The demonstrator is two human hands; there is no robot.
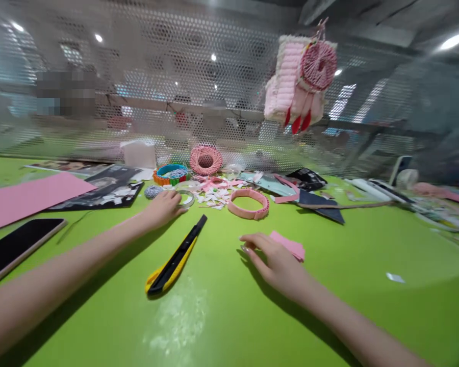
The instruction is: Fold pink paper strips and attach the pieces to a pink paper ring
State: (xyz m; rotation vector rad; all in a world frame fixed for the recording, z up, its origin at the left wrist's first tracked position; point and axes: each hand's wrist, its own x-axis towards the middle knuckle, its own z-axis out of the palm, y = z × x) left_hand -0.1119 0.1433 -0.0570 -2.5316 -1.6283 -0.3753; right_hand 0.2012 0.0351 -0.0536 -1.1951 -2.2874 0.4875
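My left hand (161, 209) reaches to the middle of the green table, its thumb and fingers closed on the near edge of a roll of clear tape (190, 199). My right hand (277, 262) hovers low at the right, fingers curved and apart, with nothing seen between them. Just behind it lie small pink paper pieces (290, 245), partly hidden by the hand. A yellow and black utility knife (176, 257) rests between my hands. Beyond it stands a pink ring-shaped band (248, 205) with a pleated edge.
Paper scraps (214, 196) are heaped behind the tape. A pink wound ring (205, 160) and a multicoloured ring (171, 175) stand farther back. At left are a phone (21, 247) and a pink sheet (34, 196). A pink woven ornament (302, 76) hangs before the perforated screen (214, 92).
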